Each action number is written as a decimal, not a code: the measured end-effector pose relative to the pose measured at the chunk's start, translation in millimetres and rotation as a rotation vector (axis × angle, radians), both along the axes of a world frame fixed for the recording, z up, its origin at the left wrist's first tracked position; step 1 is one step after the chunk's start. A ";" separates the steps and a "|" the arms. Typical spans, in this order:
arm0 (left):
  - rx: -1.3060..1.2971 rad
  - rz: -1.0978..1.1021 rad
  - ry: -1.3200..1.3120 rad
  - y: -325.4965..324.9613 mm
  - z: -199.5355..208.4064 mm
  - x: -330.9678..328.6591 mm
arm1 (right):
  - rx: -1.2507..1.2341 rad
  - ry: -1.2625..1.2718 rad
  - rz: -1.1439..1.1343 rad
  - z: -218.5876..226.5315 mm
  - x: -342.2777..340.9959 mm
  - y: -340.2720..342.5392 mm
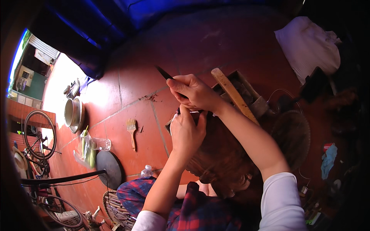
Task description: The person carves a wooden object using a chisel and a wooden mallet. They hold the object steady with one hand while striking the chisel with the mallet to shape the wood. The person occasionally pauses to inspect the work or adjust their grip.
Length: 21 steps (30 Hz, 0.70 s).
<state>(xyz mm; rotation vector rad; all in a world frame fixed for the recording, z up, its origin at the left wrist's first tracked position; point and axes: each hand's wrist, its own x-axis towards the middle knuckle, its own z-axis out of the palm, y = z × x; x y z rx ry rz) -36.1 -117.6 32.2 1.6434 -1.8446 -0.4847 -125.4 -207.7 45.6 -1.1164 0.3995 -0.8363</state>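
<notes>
My right hand [196, 93] is closed around a dark, narrow pointed tool [163, 72], whose tip sticks out toward the upper left. Its exact kind does not show. Just below it, my left hand [187, 130] is closed with the thumb stretched along one side, the knuckles close to the right hand. Whatever lies in the left fingers is mostly hidden. Under my forearms is a dark brown, carved-looking wooden piece [221, 148], in deep shadow. A light wooden bar [234, 94] lies against a wooden box [246, 85] beyond my right forearm.
A paintbrush [132, 133] and dark shavings [149, 97] lie on the red tiles. To the left are metal bowls [75, 114], a plastic bag of green vegetables [88, 150], a clear cup [102, 144] and a round black base [109, 169]. A white sack [310, 48] sits far right.
</notes>
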 end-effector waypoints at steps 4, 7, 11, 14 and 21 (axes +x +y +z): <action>0.019 0.038 -0.066 8.5 -1.0 1.9 | -0.035 -0.016 -0.028 13.7 -3.7 14.4; 0.001 0.050 -0.047 12.2 13.3 -6.8 | 0.015 0.033 0.023 12.4 -9.6 12.6; 0.057 0.081 0.003 9.3 0.3 -5.8 | -0.026 0.091 -0.040 11.2 -4.0 15.1; 0.038 0.141 0.054 14.5 -10.5 -6.1 | -0.055 0.124 -0.033 13.0 -1.6 18.7; -0.066 0.130 0.126 14.6 -3.5 -7.6 | -0.067 0.119 -0.063 10.9 -6.2 21.9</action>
